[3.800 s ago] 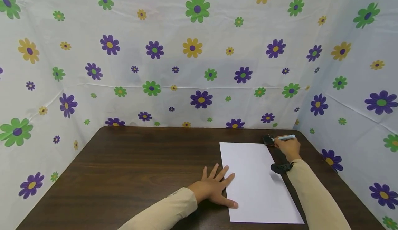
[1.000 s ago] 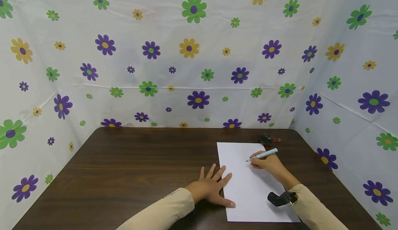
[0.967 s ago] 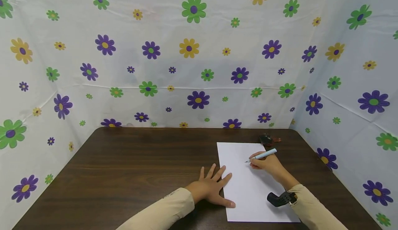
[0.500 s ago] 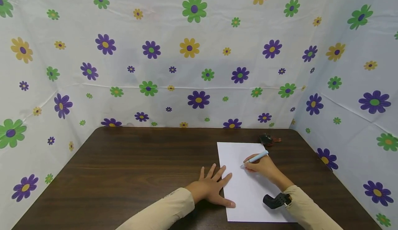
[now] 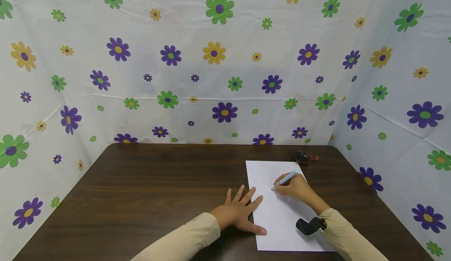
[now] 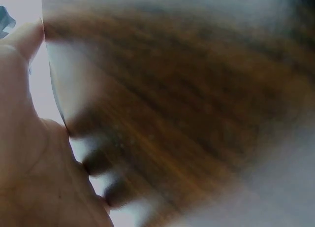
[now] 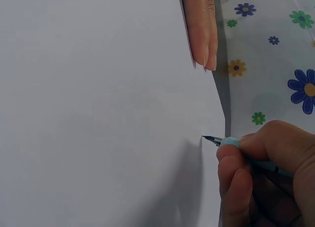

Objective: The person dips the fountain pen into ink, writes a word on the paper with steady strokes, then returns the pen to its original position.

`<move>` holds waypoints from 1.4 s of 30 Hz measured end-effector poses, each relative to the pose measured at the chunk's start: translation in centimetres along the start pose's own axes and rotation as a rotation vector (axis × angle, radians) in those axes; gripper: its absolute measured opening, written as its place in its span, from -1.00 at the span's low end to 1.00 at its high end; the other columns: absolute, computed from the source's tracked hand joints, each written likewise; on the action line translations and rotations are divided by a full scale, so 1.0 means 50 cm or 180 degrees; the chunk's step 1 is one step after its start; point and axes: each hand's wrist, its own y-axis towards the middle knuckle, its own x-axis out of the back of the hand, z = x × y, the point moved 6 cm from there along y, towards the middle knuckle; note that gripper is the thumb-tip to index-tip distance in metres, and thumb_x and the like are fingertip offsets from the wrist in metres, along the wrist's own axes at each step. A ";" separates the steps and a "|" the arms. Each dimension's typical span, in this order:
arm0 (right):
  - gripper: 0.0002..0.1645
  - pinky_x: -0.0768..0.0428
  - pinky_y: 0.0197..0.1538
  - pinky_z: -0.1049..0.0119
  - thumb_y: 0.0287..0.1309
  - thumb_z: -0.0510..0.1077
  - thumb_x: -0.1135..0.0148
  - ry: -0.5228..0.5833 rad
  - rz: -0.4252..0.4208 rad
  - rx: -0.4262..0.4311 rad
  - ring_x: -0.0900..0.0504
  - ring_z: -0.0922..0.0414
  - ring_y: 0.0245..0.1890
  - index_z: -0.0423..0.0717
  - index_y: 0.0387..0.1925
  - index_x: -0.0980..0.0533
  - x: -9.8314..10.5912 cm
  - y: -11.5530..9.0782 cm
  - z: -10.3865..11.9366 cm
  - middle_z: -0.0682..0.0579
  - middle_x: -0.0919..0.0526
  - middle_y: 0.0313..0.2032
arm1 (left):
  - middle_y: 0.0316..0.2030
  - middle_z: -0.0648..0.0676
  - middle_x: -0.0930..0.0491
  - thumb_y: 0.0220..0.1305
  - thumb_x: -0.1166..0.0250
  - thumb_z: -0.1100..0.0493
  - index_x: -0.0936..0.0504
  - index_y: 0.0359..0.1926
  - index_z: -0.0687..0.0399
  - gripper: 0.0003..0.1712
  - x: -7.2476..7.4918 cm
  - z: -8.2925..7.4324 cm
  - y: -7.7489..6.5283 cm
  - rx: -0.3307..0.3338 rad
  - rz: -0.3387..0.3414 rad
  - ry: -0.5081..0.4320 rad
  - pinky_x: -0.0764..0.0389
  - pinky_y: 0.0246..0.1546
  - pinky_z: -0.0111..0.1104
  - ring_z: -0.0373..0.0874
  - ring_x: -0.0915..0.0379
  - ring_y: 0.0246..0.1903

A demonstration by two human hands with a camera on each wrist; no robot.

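A light blue fountain pen (image 5: 289, 177), pinched by my right hand (image 5: 296, 188), slants over the upper middle of a white paper sheet (image 5: 282, 225). In the right wrist view the pen's dark nib (image 7: 210, 139) points down at the paper, its tip meeting its shadow; I cannot tell if it presses. No marks are discernible on the sheet. My left hand (image 5: 240, 214) lies flat with spread fingers across the sheet's left edge, thumb and fingertips on the paper. The left wrist view shows its palm side close up and blurred.
A small dark glossy object (image 5: 301, 158) with a reddish-brown part lies at the sheet's far right corner; its kind is unclear. The brown wooden table (image 5: 148, 198) extends to the left. Flower-printed cloth (image 5: 190, 61) encloses the back and sides. A black wrist device (image 5: 310, 226) overhangs the paper.
My right hand has brought the pen from beside the dark object onto the sheet. Over the last second it has shifted slightly left and nearer. The left hand has stayed put.
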 end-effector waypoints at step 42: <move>-0.89 -0.53 -0.49 0.34 0.00 -0.26 -0.36 -0.0330 -0.0129 -0.0515 -0.55 0.17 -0.58 -0.22 -0.37 -0.67 0.069 -0.026 -0.038 0.04 -0.65 -0.57 | 0.52 -0.16 0.28 -0.03 -0.12 -0.61 0.08 0.49 -0.50 0.10 0.003 0.001 0.001 0.0046 -0.0024 0.0002 0.33 0.35 0.22 0.06 0.44 0.49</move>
